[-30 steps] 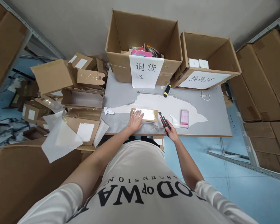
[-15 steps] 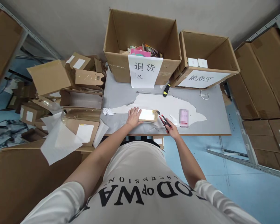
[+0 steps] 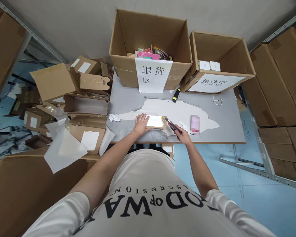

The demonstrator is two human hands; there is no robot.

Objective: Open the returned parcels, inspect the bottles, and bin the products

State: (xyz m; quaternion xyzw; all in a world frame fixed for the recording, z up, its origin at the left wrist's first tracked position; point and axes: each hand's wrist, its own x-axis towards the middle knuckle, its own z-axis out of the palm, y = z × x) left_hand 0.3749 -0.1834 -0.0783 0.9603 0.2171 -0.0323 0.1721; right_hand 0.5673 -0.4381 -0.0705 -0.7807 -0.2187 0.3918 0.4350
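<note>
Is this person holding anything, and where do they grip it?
The right hand holds the red-black knife by its handle's rear. The left hand lies on the left end of the small box; any grip is unclear.

A plain pale-grey wall (image 3: 88, 28) rose behind a long, rectangular grey-topped table (image 3: 228, 113) with a brown front edge. Soft light gleamed on the glossy light-blue floor (image 3: 202, 164). Perforated grey metal shelving (image 3: 261, 173) stood right; a sloping grey metal rail (image 3: 46, 47), left, seemed similar.

Large carton (image 3: 127, 74), colourful items (image 3: 148, 56) inside; smaller carton (image 3: 219, 49) beside it, two white boxes (image 3: 209, 66) within. Crumpled scrap (image 3: 114, 118) leftward, probably paper.
</note>
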